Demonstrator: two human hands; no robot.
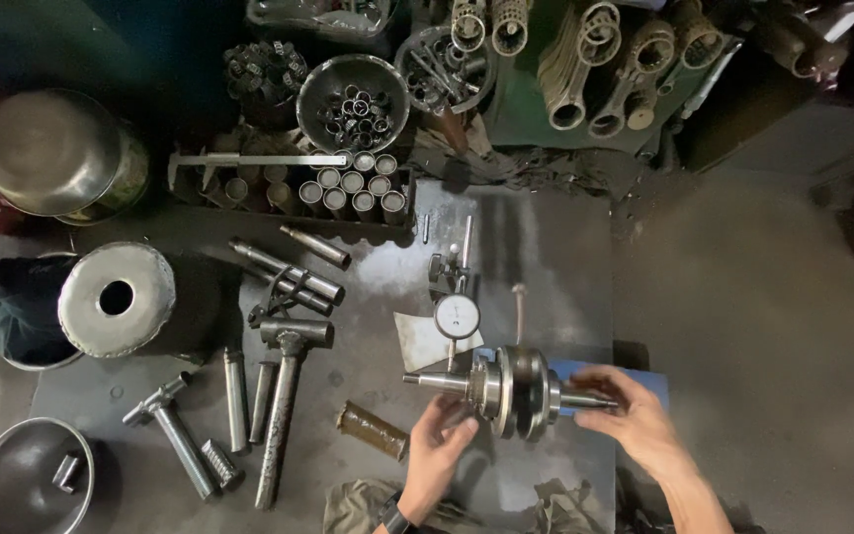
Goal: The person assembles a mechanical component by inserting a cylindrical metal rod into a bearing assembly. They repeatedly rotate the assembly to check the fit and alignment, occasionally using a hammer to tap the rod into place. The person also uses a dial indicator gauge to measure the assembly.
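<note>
We see no packages, labels, signs or screens. The nearest thing to a display is a round white-faced dial gauge (457,316), standing just above the spot where our two hands grip, its markings unreadable.

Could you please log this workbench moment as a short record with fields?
Setting: dark metal bench seen from above
Left hand: fingers under the crankshaft near its left shaft
Right hand: fingers at the crankshaft's right shaft end
Crankshaft: lying level, shafts pointing left and right
Just behind it: dial gauge on a stand
Left of the hands: hammer, steel rods, short rusty cylinder
Back of bench: bowl of small rings, caliper, connecting rods
</note>
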